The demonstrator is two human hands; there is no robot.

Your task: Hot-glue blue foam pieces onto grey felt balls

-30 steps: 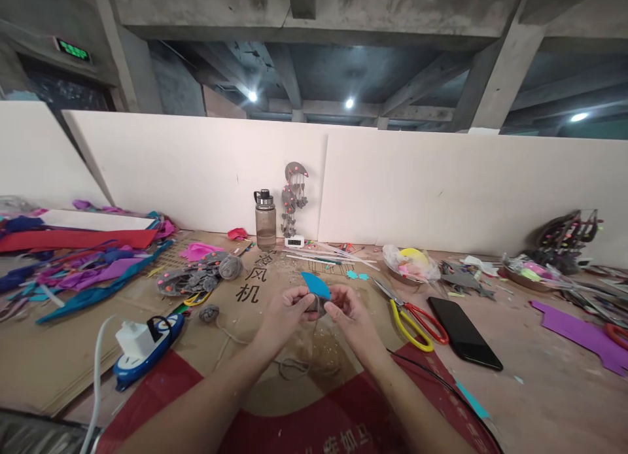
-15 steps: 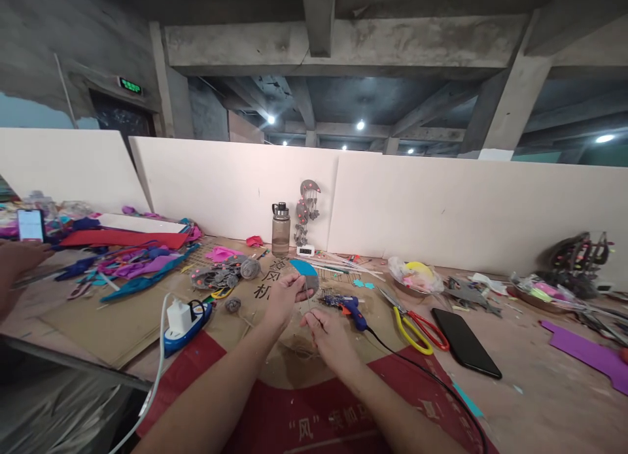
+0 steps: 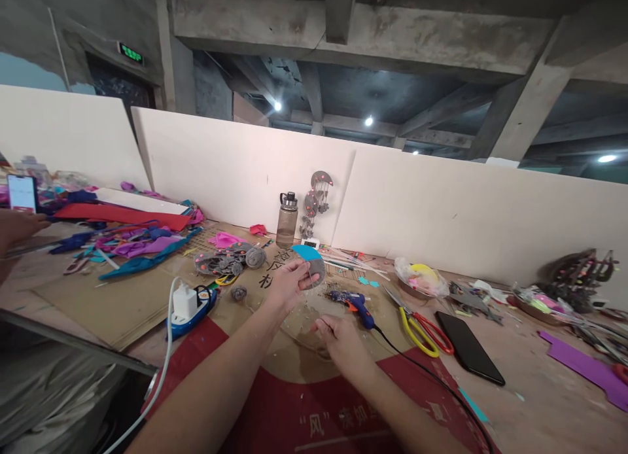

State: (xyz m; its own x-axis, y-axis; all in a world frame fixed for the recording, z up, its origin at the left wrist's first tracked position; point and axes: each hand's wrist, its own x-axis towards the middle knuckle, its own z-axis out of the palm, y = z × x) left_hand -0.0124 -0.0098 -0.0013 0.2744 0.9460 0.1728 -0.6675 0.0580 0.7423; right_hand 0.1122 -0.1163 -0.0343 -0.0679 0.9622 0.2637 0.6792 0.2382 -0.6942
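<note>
My left hand (image 3: 289, 284) pinches a round piece (image 3: 316, 269), grey on its lower right and blue along its upper left edge. Lower and to the right, my right hand (image 3: 336, 336) has its fingers pressed together; a thin grey strand runs near them, and what they grip is too small to make out. Loose grey yarn (image 3: 304, 343) lies on the brown cardboard between my forearms. Beside the right hand rests a blue glue gun (image 3: 357, 305). A small grey yarn ball (image 3: 239, 293) is left of my left hand.
Yellow-and-red-handled scissors (image 3: 419, 330) and a black phone (image 3: 468, 346) lie to the right. A bottle (image 3: 287, 222) stands at the back near a hanging grey ornament (image 3: 321, 179). A power strip (image 3: 196, 313) is at left. Another person's hand (image 3: 19, 228) shows at far left.
The view has shifted and tilted. My right hand has moved lower and away from the round piece, while my left hand still holds it.
</note>
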